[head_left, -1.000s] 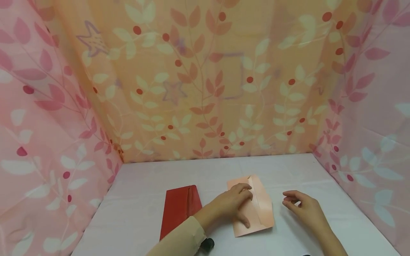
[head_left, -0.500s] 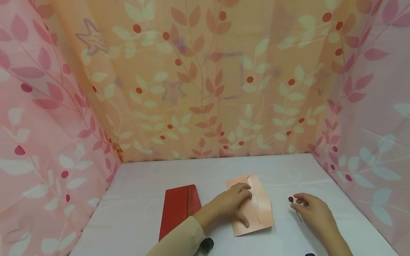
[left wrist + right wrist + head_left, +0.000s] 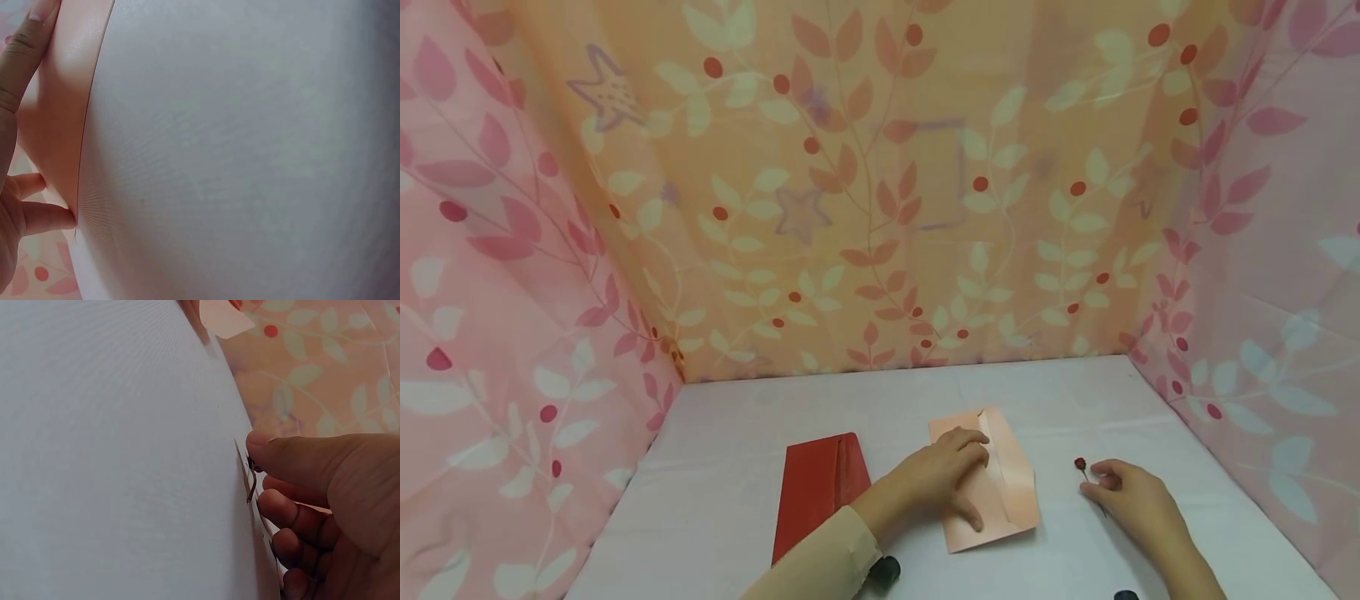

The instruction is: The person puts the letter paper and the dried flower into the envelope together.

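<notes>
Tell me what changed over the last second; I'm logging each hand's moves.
The right hand slid down toward the person and now pinches a thin stem with a small red bud, unseen a second ago. The left hand stayed pressing the pink envelope; the red envelope stayed put.

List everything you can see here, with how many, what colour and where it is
Peach envelope: one, pale peach, flap open, flat on the table at centre, under the left hand.
Red envelope: one, dark red, flat on the table left of the peach one.
Small dried flower: one, dark red head on a thin stem, on the table at the right fingertips.
Table: one, white cloth top.
Backdrop: leaf-print fabric, orange behind, pink at both sides.
Small dark object: one, black, near edge by the left sleeve; cannot tell what it is.
Left hand: one, pressing flat on the peach envelope.
Right hand: one, fingers pinching the flower stem.
</notes>
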### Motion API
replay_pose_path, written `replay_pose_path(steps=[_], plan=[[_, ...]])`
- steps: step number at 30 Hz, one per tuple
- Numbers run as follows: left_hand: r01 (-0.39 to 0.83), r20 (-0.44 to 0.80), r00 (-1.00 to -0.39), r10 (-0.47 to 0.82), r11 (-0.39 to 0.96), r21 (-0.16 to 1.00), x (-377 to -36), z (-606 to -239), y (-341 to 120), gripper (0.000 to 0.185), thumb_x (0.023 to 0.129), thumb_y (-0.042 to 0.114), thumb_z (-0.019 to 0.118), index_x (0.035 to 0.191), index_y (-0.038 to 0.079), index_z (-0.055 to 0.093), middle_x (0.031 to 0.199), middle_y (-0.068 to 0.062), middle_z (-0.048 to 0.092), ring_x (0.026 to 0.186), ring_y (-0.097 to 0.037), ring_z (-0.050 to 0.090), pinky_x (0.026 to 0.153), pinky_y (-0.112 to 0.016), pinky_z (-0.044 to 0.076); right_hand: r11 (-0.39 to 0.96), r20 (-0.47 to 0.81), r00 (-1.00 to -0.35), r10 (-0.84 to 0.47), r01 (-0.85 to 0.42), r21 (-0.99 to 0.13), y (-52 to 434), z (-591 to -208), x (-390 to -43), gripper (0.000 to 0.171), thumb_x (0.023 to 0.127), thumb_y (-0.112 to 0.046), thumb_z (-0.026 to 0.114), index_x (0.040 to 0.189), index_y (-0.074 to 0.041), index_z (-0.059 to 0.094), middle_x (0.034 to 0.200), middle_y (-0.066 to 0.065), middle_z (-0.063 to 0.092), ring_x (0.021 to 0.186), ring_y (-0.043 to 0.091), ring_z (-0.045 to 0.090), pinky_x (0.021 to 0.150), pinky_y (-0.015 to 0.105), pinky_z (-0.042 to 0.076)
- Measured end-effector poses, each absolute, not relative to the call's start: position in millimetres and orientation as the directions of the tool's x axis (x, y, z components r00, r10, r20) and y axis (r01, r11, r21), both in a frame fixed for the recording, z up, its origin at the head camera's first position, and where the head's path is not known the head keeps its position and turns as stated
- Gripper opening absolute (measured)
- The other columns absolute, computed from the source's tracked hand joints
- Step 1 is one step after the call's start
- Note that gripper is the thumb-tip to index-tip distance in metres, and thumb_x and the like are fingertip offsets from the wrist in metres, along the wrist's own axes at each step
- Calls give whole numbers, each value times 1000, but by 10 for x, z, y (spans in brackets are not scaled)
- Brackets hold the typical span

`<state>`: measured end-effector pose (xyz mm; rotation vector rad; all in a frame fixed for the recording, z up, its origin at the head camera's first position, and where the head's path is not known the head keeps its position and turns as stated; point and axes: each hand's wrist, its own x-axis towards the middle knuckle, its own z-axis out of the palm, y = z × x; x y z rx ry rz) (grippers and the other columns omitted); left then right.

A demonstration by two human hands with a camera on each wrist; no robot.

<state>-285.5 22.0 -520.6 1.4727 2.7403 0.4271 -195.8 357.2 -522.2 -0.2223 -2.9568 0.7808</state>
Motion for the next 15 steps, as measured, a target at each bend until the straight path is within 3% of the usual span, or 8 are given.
replay_pose_path(steps=[5, 15], plan=[[820, 124, -556, 822, 519, 242, -2840, -5189, 211, 88, 62, 78, 79, 131, 33, 48, 160, 17, 29, 147, -6, 29, 100, -30, 50, 869, 35, -989, 142, 108, -483, 3584, -5273, -1980, 57, 86, -50, 78, 117, -2, 71, 85, -2, 65, 77, 17, 57, 68, 43, 49], [810, 119, -569, 814, 529, 253, -2825, -5187, 214, 86, 62, 77, 80, 130, 34, 48, 160, 14, 29, 146, -6, 31, 102, -29, 49, 881, 65, -983, 171, 123, -456, 3529, -5357, -2024, 44, 89, -41, 77, 114, -4, 72, 83, -2, 68, 74, 18, 59, 67, 45, 49]])
